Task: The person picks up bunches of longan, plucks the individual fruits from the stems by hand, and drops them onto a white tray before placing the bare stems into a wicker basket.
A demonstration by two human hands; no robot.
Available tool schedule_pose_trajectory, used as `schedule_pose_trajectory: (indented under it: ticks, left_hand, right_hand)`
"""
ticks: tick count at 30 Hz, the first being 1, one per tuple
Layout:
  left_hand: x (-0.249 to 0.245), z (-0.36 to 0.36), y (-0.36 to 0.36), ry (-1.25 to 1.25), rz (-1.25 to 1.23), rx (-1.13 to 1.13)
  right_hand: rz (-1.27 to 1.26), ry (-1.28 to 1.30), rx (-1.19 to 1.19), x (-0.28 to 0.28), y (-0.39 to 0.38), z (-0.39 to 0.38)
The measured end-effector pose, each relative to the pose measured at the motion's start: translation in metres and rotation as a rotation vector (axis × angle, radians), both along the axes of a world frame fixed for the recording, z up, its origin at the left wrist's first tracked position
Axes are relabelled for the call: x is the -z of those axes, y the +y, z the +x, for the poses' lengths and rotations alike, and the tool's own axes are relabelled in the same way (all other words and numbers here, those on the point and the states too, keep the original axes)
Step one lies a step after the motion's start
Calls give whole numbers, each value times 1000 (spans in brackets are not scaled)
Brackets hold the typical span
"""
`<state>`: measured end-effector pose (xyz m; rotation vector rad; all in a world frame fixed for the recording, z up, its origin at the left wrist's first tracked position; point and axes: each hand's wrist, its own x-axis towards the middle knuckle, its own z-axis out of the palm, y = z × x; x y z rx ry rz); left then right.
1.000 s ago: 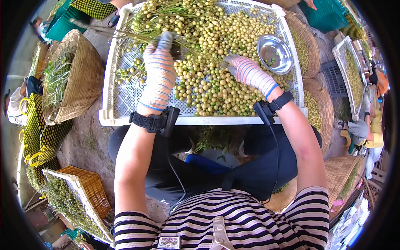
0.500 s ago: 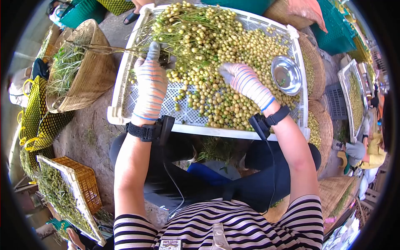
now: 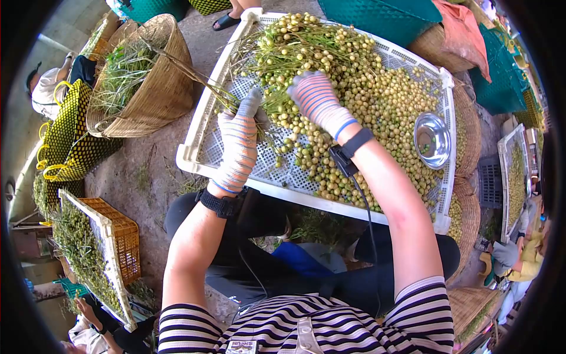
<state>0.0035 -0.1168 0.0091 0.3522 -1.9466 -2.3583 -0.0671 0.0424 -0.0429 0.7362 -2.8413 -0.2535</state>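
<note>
My left hand [image 3: 239, 144], in a striped knit glove, is closed around a bunch of thin stems [image 3: 215, 89] over the left part of a white plastic tray [image 3: 191, 133]. The stems' long ends stick out past the tray's left edge. My right hand [image 3: 320, 103], gloved alike, has its fingers curled at the heap of small round yellow-green fruits [image 3: 377, 112]; what lies under the fingertips is hidden. Fruits still on green stems [image 3: 312, 44] are piled at the tray's far side. A shiny metal bowl [image 3: 432, 140] rests among the fruits at the right.
A woven basket of green stalks [image 3: 132, 76] stands at the left. Another fruit tray [image 3: 88, 251] lies at lower left on an orange crate [image 3: 121, 233]. Teal baskets [image 3: 371, 17] and a dark crate [image 3: 490, 182] stand beyond. Other people are at both sides.
My right hand has moved left and up, nearer my left hand and the stemmed fruits. My left hand still grips the stems. The view has shifted, so the tray appears farther right and lower.
</note>
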Motion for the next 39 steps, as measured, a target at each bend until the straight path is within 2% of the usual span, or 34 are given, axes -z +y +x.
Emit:
schedule_pose_trajectory:
  ticks: [1, 2, 3, 5, 6, 7, 10, 11, 14, 15, 17, 18, 19, 21, 22, 23, 25, 26, 29, 30, 31, 33, 34, 35, 37, 38, 39]
  left_hand:
    - [-3, 1, 1, 61, 33, -19]
    - [-8, 4, 0, 34, 8, 30]
    - [-10, 5, 2, 37, 16, 34]
    - [-16, 6, 11, 158, -62, 54]
    - [-11, 3, 15, 209, -40, 85]
    - [-14, 1, 20, 219, -31, 96]
    - [-31, 4, 36, 158, -90, 283]
    - [-39, 5, 42, 162, -87, 292]
    - [-57, 3, 67, 191, -79, 511]
    - [-55, 1, 76, 176, -109, 580]
    - [-41, -1, 92, 366, -100, 680]
    - [-31, -5, 98, 474, -77, 674]
    - [-25, -9, 101, 461, -80, 681]
    - [-15, -16, 105, 412, -733, 579]
    - [-11, -17, 110, 529, -841, 551]
    - [-6, -14, 111, 519, -845, 562]
    - [-28, 1, 116, 618, -1234, 540]
    - [-26, -4, 119, 584, -1398, 594]
    - [-30, -4, 122, 430, -1432, 697]
    - [-25, -5, 124, 423, -1434, 699]
    - [-16, -6, 124, 480, -1414, 637]
    - [-3, -14, 121, 532, -1395, 571]
    - [3, -24, 116, 469, -1045, 637]
    - [9, -32, 111, 398, -692, 688]
    - [8, -38, 112, 462, -723, 666]
    - [8, -39, 110, 423, -750, 727]
    - [4, -35, 110, 380, -778, 790]
  right_hand:
    - [-28, -40, 103, -9, 6, 0]
    - [-180, 40, 122, -16, 18, 0]
    - [-521, 96, 111, -21, 35, 2]
    - [-890, 112, 120, -30, 61, 1]
    - [-978, 100, 52, -37, 76, 1]
    - [-1133, 58, 47, -53, 83, 12]
    - [-1370, -245, 26, -94, 107, 38]
    - [-1188, -219, 63, -105, 113, 50]
    - [-908, -409, 3, -107, 123, 67]
    - [-884, -465, 24, -103, 125, 74]
    - [-960, -530, -5, -72, 131, 78]
    - [-995, -625, 42, -69, 132, 85]
    - [-1005, -634, 49, -68, 131, 93]
    - [-1225, -629, -111, -68, 129, 108]
    - [-1208, -594, -91, -73, 126, 114]
    - [-1219, -600, -83, -65, 124, 114]
    - [-1171, -601, 44, -53, 120, 111]
    - [-1239, -605, 14, -49, 119, 114]
    - [-1165, -618, 104, -34, 128, 112]
    - [-1064, -669, 137, -42, 131, 115]
    - [-1066, -677, 135, -41, 134, 116]
    - [-650, -649, 246, -37, 145, 115]
    - [-509, -643, 155, -31, 156, 110]
    - [-511, -648, 154, -19, 160, 113]
    - [-721, -196, -72, -13, 159, 119]
    - [-811, -389, -119, -13, 162, 119]
    - [-815, -393, -116, -11, 156, 120]
